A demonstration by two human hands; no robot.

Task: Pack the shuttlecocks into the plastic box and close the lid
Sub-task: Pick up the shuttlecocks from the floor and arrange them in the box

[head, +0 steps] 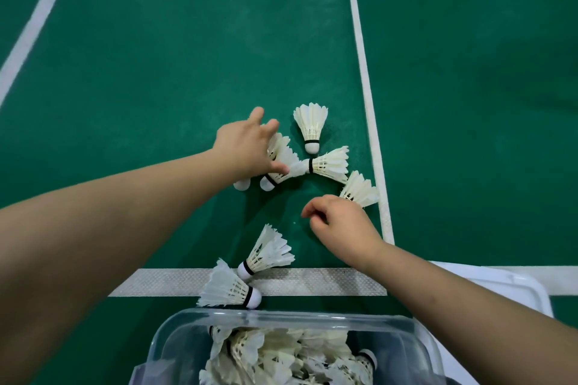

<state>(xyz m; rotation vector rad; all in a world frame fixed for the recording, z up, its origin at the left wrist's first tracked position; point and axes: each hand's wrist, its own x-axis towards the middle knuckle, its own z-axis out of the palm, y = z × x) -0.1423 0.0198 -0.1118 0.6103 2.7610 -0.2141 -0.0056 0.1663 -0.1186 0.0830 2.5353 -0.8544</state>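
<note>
Shuttlecocks are lying loose at twelve o'clock. My left hand is clutching two, and my right hand is hanging loosely curled, empty. I'm judging this the gathering step; next, I'm carrying them to the plastic box at six.

A green court floor fills the view, crossed by painted white lines; a wider, textured white line runs across nearer the camera.
</note>
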